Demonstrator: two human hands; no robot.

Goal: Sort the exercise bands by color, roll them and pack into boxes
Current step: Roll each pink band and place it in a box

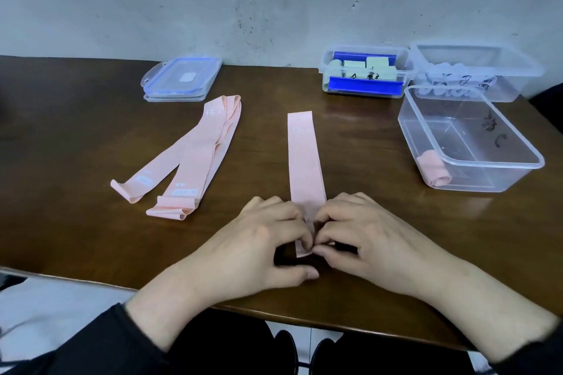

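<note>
A pink exercise band (304, 158) lies flat and straight on the brown table (76, 137), running away from me. My left hand (259, 240) and my right hand (365, 234) meet at its near end, and the fingers of both pinch that end, which is curled up. To the left lies a loose pile of pink bands (195, 155), partly folded. A rolled pink band (434, 169) sits in the near clear box (518, 161) on the right.
At the back right stand a clear box with pale green rolls and blue bands (364, 73) and another clear box with whitish rolls (475, 76). Stacked lids with blue rims (182, 77) lie at the back. The table's front edge runs just below my wrists.
</note>
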